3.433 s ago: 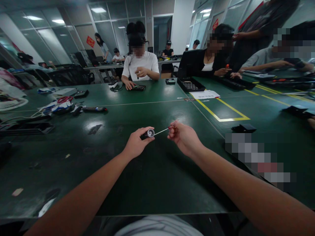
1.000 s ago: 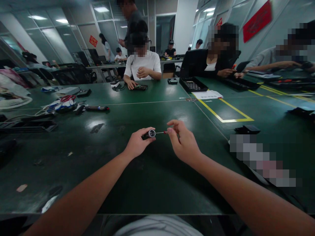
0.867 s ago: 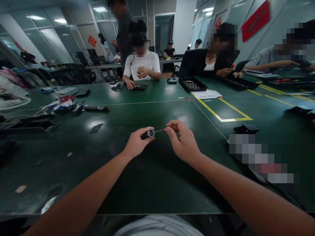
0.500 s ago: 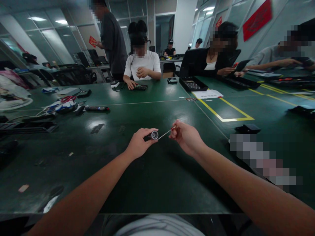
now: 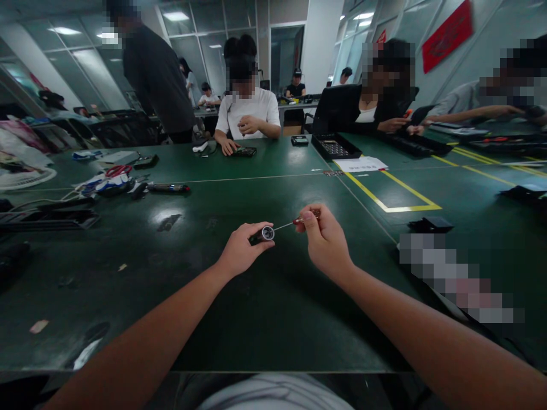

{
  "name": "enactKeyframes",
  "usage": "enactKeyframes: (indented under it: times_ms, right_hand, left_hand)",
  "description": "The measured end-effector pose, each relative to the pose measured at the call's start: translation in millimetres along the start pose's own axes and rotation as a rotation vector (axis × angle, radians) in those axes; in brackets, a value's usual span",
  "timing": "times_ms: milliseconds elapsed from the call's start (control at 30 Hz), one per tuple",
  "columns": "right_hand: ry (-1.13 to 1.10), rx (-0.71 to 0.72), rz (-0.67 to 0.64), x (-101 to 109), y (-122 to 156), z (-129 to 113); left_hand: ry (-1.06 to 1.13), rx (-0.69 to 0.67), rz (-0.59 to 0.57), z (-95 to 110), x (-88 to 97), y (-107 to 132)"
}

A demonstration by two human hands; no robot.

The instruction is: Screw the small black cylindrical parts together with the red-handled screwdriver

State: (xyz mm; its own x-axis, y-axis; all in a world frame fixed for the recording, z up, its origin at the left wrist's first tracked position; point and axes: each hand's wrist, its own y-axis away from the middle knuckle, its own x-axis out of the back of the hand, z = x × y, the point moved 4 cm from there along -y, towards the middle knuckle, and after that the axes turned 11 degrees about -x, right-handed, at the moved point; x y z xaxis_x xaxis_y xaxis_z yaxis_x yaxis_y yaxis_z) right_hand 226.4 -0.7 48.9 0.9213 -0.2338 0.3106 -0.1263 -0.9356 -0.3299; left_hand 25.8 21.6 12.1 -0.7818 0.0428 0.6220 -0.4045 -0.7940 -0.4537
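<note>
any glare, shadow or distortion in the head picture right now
Head view: a pale glare patch on the green table, left of the left hand; head view: dark shadow beneath the right forearm; head view: a pale pillar at left slants, likely lens distortion.

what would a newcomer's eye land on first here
Probably the centre, above the green table: the left hand grips a dark cylinder with a silvery rim, and the right hand holds a slim tool with a reddish handle, its shaft pointing toward that rim. Farther off, to the right, yellow tape outlines an area on the table, and a bright red banner stands out at upper right.
</note>
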Motion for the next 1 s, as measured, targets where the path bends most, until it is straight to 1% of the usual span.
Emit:
enactKeyframes:
  times_ms: [133,267,367,467,600,733,833,1000]
  right_hand:
    - [0.007,0.050,-0.044,-1,2,0]
    - [0.033,0.067,-0.071,-1,5,-4]
    - [0.043,0.070,-0.061,1,6,-8]
    - [0.102,0.070,-0.038,2,6,-11]
    - [0.176,0.101,-0.053,-1,6,-11]
    - [0.164,0.102,-0.104,-3,6,-9]
    - [0.140,0.085,-0.130,-2,5,-9]
    - [0.189,0.096,-0.094,0,4,-14]
  left_hand:
    - [0.014,0.029,0.017,-1,0.7,0]
    - [0.013,0.033,0.023,0,1.8,-1]
    - [0.006,0.017,0.010,-1,1.2,0]
    - [-0.003,0.001,-0.005,-3,-0.2,0]
    - [0.008,-0.006,-0.004,-6,-0.6,1]
    - [0.040,0.019,0.033,-8,1.4,1]
    - [0.040,0.015,0.027,-7,0.8,1]
    - [0.010,-0.004,0.004,-5,-1.7,1]
